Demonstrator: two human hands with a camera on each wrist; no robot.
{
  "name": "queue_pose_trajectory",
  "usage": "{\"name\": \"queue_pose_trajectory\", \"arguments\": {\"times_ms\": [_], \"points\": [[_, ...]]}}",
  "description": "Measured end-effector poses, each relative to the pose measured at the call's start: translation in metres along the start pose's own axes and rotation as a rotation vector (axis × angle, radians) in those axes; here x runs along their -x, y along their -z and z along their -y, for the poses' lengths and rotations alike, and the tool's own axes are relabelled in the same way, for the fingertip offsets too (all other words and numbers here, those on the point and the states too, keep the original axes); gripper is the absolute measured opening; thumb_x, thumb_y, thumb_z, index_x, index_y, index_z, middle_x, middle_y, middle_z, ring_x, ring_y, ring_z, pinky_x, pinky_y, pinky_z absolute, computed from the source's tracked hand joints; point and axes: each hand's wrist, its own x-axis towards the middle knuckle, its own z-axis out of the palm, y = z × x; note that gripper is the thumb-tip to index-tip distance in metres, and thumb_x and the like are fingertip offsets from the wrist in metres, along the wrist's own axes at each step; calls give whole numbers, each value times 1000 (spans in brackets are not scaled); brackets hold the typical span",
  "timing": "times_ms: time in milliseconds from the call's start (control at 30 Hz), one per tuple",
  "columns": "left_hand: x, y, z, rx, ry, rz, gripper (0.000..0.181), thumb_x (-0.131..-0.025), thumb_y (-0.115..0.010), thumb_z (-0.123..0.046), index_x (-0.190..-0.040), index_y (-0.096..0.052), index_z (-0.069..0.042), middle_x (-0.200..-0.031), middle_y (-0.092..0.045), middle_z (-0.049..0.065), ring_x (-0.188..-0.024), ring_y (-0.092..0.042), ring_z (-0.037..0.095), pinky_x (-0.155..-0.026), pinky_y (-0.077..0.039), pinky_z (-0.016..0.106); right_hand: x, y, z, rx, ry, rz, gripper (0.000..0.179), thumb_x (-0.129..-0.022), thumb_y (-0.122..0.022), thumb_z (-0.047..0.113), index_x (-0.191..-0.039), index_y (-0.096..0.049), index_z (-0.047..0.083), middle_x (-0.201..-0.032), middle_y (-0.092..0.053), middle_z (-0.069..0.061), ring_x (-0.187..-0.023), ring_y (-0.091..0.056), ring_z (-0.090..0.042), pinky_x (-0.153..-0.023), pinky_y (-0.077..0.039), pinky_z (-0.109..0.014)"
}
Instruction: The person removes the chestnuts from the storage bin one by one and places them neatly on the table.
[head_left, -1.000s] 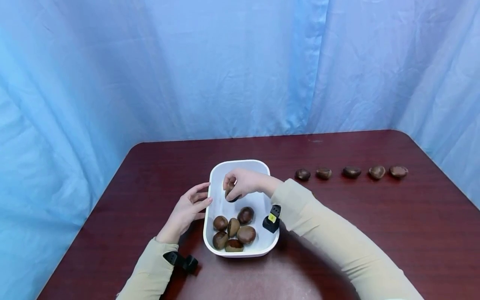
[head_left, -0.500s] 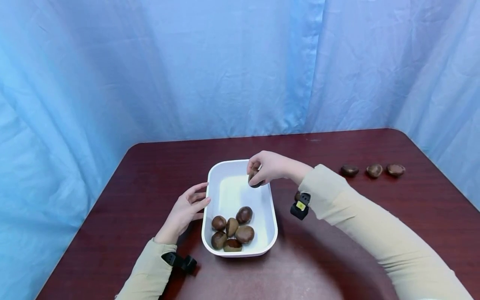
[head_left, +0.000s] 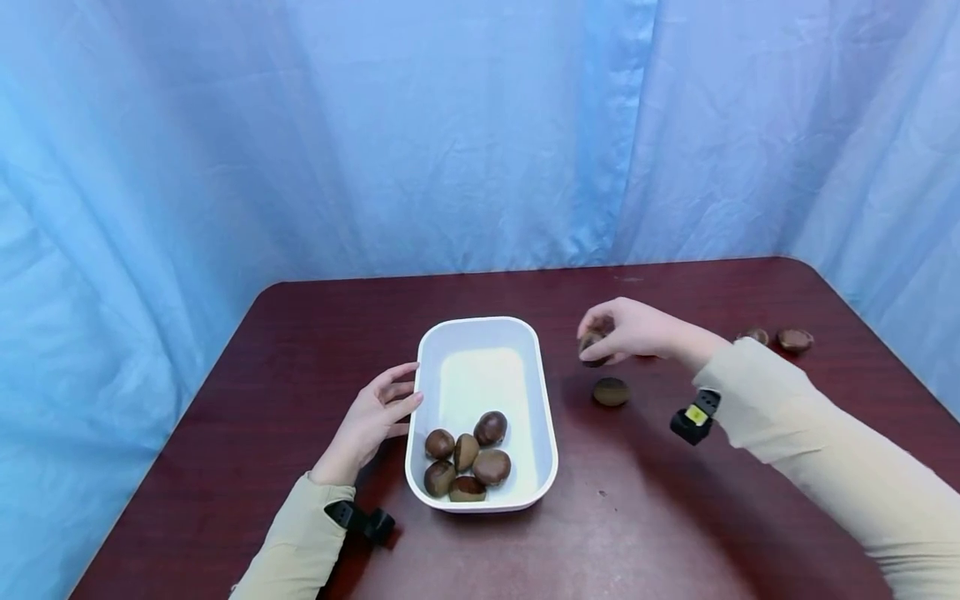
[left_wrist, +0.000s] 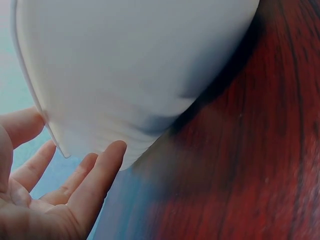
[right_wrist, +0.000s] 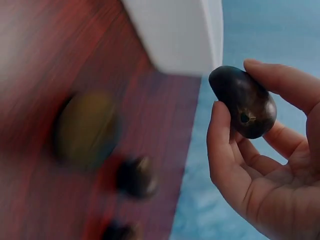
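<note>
My right hand (head_left: pixel 633 329) pinches a dark brown chestnut (right_wrist: pixel 245 102) between thumb and fingers, raised over the table to the right of the white tub (head_left: pixel 550 467). Below it, a chestnut (head_left: pixel 611 392) lies with its tan face up. On the tub's left side, my left hand (head_left: pixel 375 417) rests its outstretched fingers; in the left wrist view the fingertips (left_wrist: pixel 117 147) are at the outer wall and rim. Several chestnuts (head_left: pixel 491 468) are gathered at the tub's near end.
Farther right on the dark red table (head_left: pixel 337 333) lie a chestnut (head_left: pixel 795 340) and another chestnut (head_left: pixel 753 335) partly behind the right sleeve. My right hand and forearm hide part of that row. Blue curtains (head_left: pixel 465 142) hang around the table.
My right hand has moved right, out of the tub and over the table, carrying the chestnut. My left hand stays at the tub's side, and the chestnuts inside lie as before.
</note>
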Motion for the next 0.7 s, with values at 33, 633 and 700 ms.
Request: {"name": "queue_pose_trajectory", "arguments": {"times_ms": [33, 633, 700], "points": [[0, 0, 0, 3, 0, -1, 49, -94, -59, -11, -140, -43, -13, -130, -53, 23, -97, -64, 18, -76, -56, 36, 5, 3, -6, -9, -11, -1, 28, -84, -71, 16, -105, -61, 0, -81, -55, -5, -75, -54, -17, -70, -54, -35], [2, -1, 0, 1, 2, 3, 50, -94, -59, -11, -141, -42, -12, -131, -52, 23, -101, -63, 22, -78, -56, 38, 49, 0, -80, -25, -132, 50, 33, -84, -71, 18, -107, -58, -2, -91, -59, -5, -86, -58, -14, -75, -55, -35], [2, -1, 0, 1, 3, 5, 50, -94, -59, -11, -141, -42, -12, -131, -52, 23, -101, -63, 23, -78, -56, 38, 50, -2, -83, -27, -130, 57, 33, -85, -71, 19, -107, -58, -2, -94, -60, -7, -87, -59, -14, -74, -55, -35]]}}
